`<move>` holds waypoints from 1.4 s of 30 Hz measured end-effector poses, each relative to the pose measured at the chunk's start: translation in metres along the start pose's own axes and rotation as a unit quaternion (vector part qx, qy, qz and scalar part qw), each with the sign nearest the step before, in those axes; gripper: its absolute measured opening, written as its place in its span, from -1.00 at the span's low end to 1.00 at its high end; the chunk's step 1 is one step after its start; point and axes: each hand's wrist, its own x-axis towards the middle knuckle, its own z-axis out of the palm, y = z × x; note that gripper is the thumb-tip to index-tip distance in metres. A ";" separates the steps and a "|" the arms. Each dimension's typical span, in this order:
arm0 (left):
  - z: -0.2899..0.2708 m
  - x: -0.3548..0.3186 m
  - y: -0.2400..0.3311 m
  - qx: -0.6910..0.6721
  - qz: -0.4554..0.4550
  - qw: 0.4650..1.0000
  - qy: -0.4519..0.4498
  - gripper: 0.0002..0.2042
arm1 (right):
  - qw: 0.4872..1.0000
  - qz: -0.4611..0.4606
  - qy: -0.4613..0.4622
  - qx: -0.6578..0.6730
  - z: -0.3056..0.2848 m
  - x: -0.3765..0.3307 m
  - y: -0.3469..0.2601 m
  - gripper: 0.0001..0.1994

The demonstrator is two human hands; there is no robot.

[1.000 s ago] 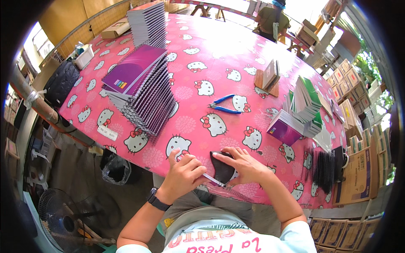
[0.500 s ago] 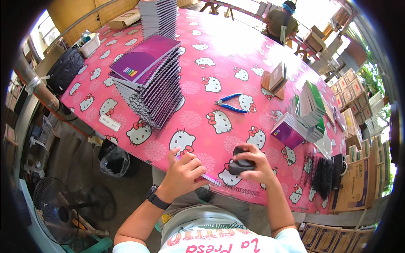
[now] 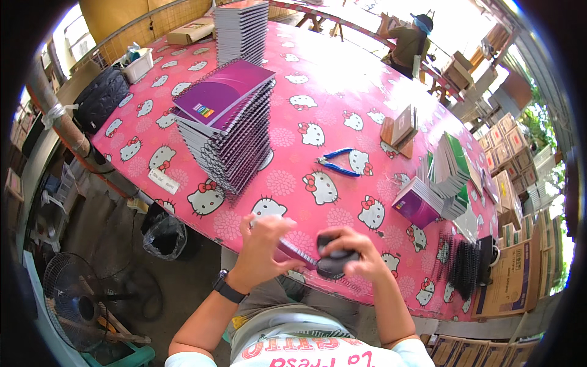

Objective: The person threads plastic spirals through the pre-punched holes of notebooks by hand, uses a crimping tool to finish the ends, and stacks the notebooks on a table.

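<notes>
At the table's near edge, my left hand (image 3: pixel 264 249), slightly blurred, grips a thin purple notebook (image 3: pixel 296 250) seen nearly edge-on. My right hand (image 3: pixel 356 249) is closed around a black rounded tool (image 3: pixel 333 263), whose exact kind I cannot make out. The tool is against or very close to the right end of the notebook's spine. A dark spiral coil (image 3: pixel 350 285) sticks out past that end, partly hidden by the tool. Beyond my hands lie blue-handled pliers (image 3: pixel 340 163) with their handles spread.
A tall stack of purple spiral notebooks (image 3: pixel 226 125) stands at left, another stack (image 3: pixel 240 33) behind it. To the right are unbound notebooks (image 3: pixel 418 202), green-covered ones (image 3: pixel 451 168), and black coils (image 3: pixel 463 264). A fan (image 3: pixel 72 300) stands at lower left. A person (image 3: pixel 408 46) works far off.
My right hand has brought the black tool left and down to the notebook's spine end. My left hand's fingers have lifted and shifted slightly. The view has turned a little.
</notes>
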 end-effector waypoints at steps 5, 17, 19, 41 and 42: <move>0.003 -0.020 -0.038 -0.261 -0.182 0.946 -0.066 -0.41 | 0.969 0.049 0.098 -0.223 0.010 0.006 0.018 -0.49; 0.006 -0.027 -0.050 -0.206 -0.104 0.968 -0.100 -0.53 | 0.993 0.066 -0.006 -0.094 0.018 0.030 0.000 -0.44; 0.005 -0.031 -0.051 -0.215 -0.128 0.962 -0.110 -0.53 | 0.983 0.051 0.059 -0.166 0.013 0.033 0.007 -0.45; 0.006 0.016 0.015 -0.205 -0.037 0.973 -0.095 -0.71 | 0.938 -0.114 0.146 -0.293 0.050 0.014 -0.068 -0.52; 0.004 0.016 0.016 -0.192 -0.037 0.975 -0.102 -0.71 | 0.941 -0.119 0.161 -0.272 0.052 0.014 -0.064 -0.57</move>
